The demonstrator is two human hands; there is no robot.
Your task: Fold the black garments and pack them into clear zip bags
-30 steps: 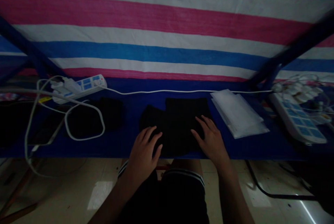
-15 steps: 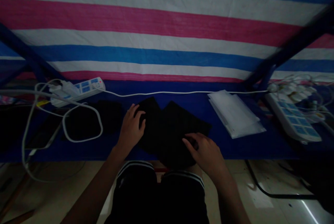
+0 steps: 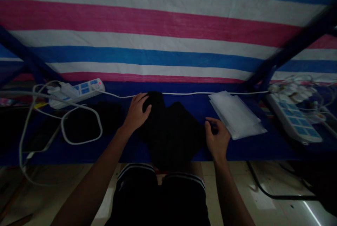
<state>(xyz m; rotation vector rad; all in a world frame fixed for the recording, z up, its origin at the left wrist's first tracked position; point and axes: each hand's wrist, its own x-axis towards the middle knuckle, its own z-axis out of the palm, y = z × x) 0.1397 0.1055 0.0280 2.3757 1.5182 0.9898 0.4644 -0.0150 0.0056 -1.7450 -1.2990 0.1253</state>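
A black piece of cloth [image 3: 175, 134], too dark to tell its exact kind, lies rumpled on the blue tabletop [image 3: 247, 148], its lower part hanging over the front edge above my lap. My left hand [image 3: 137, 111] rests at the cloth's upper left end, fingers stretched and thumb apart. At the right edge of the cloth, my right hand [image 3: 217, 136] has thumb and forefinger brought together on its border, the other fingers curled. Just right of that hand lie clear plastic bags [image 3: 237, 115] in a small stack.
A white power strip [image 3: 85, 90] with plugs stands at the back left, another power strip [image 3: 296, 118] at the right. A white cable [image 3: 189, 93] runs along the back. On the left are a looped cable [image 3: 101, 127], a phone [image 3: 43, 138] and dark cloth [image 3: 112, 115].
My left hand has moved up and slightly right along the cloth. My right hand has shifted right to the cloth's edge. The cloth's outline has changed, with its upper left end further back.
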